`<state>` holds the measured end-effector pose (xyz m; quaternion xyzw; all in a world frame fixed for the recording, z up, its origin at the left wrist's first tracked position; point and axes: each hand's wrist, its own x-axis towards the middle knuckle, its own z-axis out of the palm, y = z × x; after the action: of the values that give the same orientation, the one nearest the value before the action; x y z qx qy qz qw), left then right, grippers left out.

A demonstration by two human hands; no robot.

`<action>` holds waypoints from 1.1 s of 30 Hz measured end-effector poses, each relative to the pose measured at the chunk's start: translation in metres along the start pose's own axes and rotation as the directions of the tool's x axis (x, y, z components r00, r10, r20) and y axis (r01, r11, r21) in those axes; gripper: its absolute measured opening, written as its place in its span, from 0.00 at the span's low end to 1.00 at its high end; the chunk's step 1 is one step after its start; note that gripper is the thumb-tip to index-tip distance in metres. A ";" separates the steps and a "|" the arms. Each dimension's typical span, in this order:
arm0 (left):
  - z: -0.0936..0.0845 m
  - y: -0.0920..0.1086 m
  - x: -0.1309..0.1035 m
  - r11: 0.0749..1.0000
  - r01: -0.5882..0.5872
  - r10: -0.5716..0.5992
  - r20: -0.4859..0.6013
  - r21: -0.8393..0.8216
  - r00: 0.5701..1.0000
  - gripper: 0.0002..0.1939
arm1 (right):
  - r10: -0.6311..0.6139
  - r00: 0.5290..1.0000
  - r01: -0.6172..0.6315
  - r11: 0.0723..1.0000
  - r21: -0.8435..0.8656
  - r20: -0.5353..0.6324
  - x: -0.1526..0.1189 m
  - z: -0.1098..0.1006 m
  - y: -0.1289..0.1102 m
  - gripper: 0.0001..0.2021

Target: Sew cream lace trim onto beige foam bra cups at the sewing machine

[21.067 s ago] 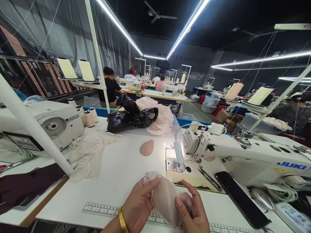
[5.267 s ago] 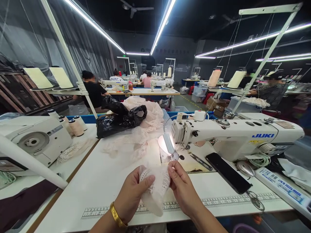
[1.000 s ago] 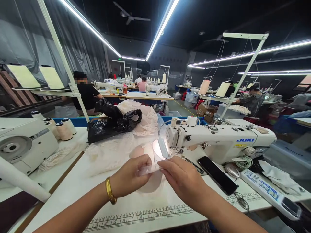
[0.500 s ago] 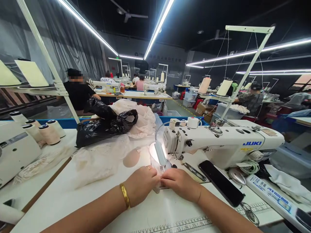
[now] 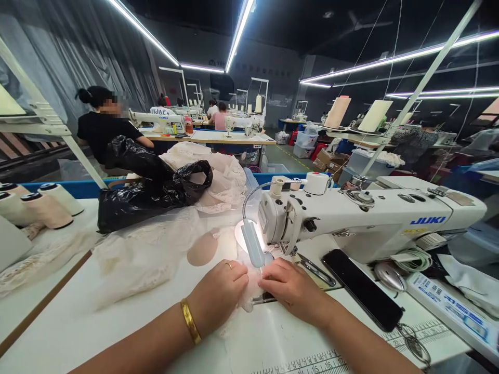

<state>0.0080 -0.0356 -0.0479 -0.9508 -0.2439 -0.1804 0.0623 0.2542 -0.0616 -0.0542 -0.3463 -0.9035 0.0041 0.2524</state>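
Note:
Pale sheer fabric (image 5: 246, 300) lies under the needle area of the white sewing machine (image 5: 374, 213), lit by a small grey gooseneck lamp (image 5: 253, 246). My left hand (image 5: 220, 291), with a ring and a gold bangle, is closed on the fabric's left side, fingertips bunched together. Just across a narrow gap, my right hand (image 5: 298, 292) has its fingers bent and pressed on the right side of the same fabric, close to the presser foot. The lamp and fingers hide the needle and most of the seam. A beige round piece (image 5: 202, 248) lies left of the lamp.
Thread snips (image 5: 317, 271), a black phone (image 5: 362, 291) and a computer mouse (image 5: 390, 278) lie right of my hands. Lace fabric (image 5: 136, 265) spreads at left, below a black plastic bag (image 5: 136, 202). Thread cones (image 5: 50, 208) stand far left. A co-worker (image 5: 105, 124) sits beyond.
My hands have drawn slightly apart, so more fabric shows between them. The right hand's fingers have lifted and bent a little. The whole view has shifted and tilted down.

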 end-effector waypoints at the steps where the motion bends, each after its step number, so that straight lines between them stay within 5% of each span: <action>1: 0.001 0.000 0.000 1.000 -0.006 0.006 -0.016 -0.006 1.000 0.13 | -0.001 1.000 0.001 1.000 -0.027 0.004 -0.001 -0.001 -0.001 0.16; 19: -0.008 0.003 0.006 0.993 -0.055 0.051 -0.041 -0.108 0.998 0.12 | -0.016 0.998 0.014 0.999 0.044 0.053 0.000 -0.006 -0.009 0.15; 25: -0.005 0.001 0.007 0.988 -0.050 0.044 -0.041 -0.146 0.998 0.12 | -0.047 0.998 0.049 0.997 0.066 -0.033 -0.002 -0.001 -0.008 0.14; 33: -0.002 0.003 0.007 0.971 -0.071 0.041 -0.133 -0.230 0.990 0.10 | -0.009 1.000 0.009 0.994 0.112 -0.009 -0.002 -0.002 -0.008 0.11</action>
<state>0.0141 -0.0358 -0.0434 -0.9446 -0.1893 -0.2665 -0.0298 0.2515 -0.0691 -0.0524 -0.3276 -0.9024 0.0520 0.2752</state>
